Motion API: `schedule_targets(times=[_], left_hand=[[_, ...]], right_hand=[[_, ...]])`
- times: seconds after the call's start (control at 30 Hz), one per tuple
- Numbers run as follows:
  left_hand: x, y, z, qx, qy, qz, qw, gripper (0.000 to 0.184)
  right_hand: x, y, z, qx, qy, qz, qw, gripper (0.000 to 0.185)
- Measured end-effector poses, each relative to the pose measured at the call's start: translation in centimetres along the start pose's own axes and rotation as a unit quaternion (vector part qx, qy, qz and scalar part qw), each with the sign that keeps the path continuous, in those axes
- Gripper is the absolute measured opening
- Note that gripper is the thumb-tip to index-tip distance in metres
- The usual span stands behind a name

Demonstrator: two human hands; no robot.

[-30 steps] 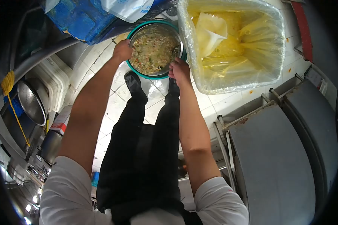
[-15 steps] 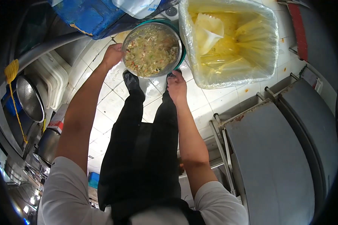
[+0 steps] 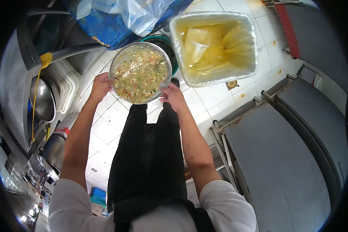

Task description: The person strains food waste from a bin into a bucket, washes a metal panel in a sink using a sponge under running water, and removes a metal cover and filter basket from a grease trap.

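Note:
A round metal bowl is held in front of me, filled with a wet, chopped mix of pale, green and orange bits. My left hand grips its left rim, and my right hand grips the lower right rim; both are closed on the metal. Beneath and behind the bowl's right side shows part of a dark round tub with a green rim. Right of the bowl stands a bin lined with clear plastic, holding yellow liquid and a pale crumpled piece.
A blue container with plastic bags on it stands at the upper left. Stacked white trays and a metal basin are at the left. Grey metal cabinets line the right, over white floor tiles.
Both hands have brought the bowl closer to me and to the left, away from the green-rimmed tub, which now shows more. The camera view has shifted somewhat.

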State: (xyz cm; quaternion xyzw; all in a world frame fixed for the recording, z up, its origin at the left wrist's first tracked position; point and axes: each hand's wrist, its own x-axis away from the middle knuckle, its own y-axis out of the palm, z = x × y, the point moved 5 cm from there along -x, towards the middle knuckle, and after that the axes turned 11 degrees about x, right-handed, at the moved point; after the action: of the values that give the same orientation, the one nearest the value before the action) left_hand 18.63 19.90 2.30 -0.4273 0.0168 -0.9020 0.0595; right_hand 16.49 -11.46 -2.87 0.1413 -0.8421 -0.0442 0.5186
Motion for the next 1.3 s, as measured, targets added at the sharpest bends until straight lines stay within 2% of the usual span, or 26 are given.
schedule_targets(times=[0.17, 0.3, 0.43, 0.6, 0.73, 0.83, 0.9, 0.93, 0.97, 1.03, 1.07, 1.13, 1.2, 1.3], left_hand=[[4.8, 2.0, 4.6, 0.032, -0.013, -0.001, 0.999, 0.023], [6.9, 6.5, 9.6, 0.044, -0.006, -0.027, 0.999, 0.024], [5.7, 13.3, 12.1, 0.119, -0.002, -0.068, 0.991, 0.025], [1.6, 21.6, 12.0, 0.056, -0.005, -0.168, 0.984, 0.039], [1.9, 23.1, 12.5, 0.015, -0.011, -0.143, 0.989, 0.051], [2.3, 19.4, 9.4, 0.066, -0.032, -0.115, 0.991, 0.05], [2.7, 15.3, 6.0, 0.101, -0.043, -0.061, 0.992, 0.046], [3.7, 13.4, 5.3, 0.084, -0.039, -0.029, 0.995, 0.044], [4.8, 11.4, 4.6, 0.067, -0.035, 0.002, 0.997, 0.043], [5.9, 6.5, 1.1, 0.062, -0.043, 0.066, 0.995, 0.041], [7.0, 5.0, 0.5, 0.049, -0.045, 0.089, 0.994, 0.041], [9.1, 1.9, 0.0, 0.002, -0.05, 0.133, 0.99, 0.04], [10.9, 0.6, 0.2, -0.066, -0.059, 0.158, 0.983, 0.04], [12.5, -1.1, -0.7, -0.125, -0.064, 0.162, 0.977, 0.045]], right_hand=[[4.6, -1.5, -4.4, -0.042, -0.006, -0.042, 0.998, 0.025], [6.4, -5.8, -7.6, -0.008, -0.021, -0.059, 0.998, 0.028], [7.6, -13.0, -11.7, 0.038, -0.039, -0.021, 0.998, 0.032], [8.0, -23.2, -17.6, 0.119, -0.035, 0.056, 0.991, 0.033], [4.3, -30.9, -20.3, 0.208, -0.036, 0.053, 0.976, 0.036], [3.0, -32.9, -23.5, 0.321, -0.048, 0.105, 0.94, 0.032], [3.0, -32.0, -26.5, 0.418, -0.065, 0.117, 0.899, 0.026], [1.7, -32.6, -26.9, 0.422, -0.105, 0.125, 0.892, 0.025], [1.1, -32.2, -27.7, 0.525, -0.173, 0.149, 0.82, 0.025], [0.6, -30.2, -29.3, 0.701, -0.297, 0.187, 0.621, 0.024], [-0.6, -29.4, -28.6, 0.778, -0.217, 0.195, 0.557, 0.027], [-0.1, -26.1, -26.3, 0.801, -0.267, 0.196, 0.498, 0.027], [-0.8, -24.1, -23.1, 0.862, -0.2, 0.159, 0.438, 0.033], [-1.2, -22.9, -20.4, 0.844, -0.271, 0.217, 0.409, 0.035]])
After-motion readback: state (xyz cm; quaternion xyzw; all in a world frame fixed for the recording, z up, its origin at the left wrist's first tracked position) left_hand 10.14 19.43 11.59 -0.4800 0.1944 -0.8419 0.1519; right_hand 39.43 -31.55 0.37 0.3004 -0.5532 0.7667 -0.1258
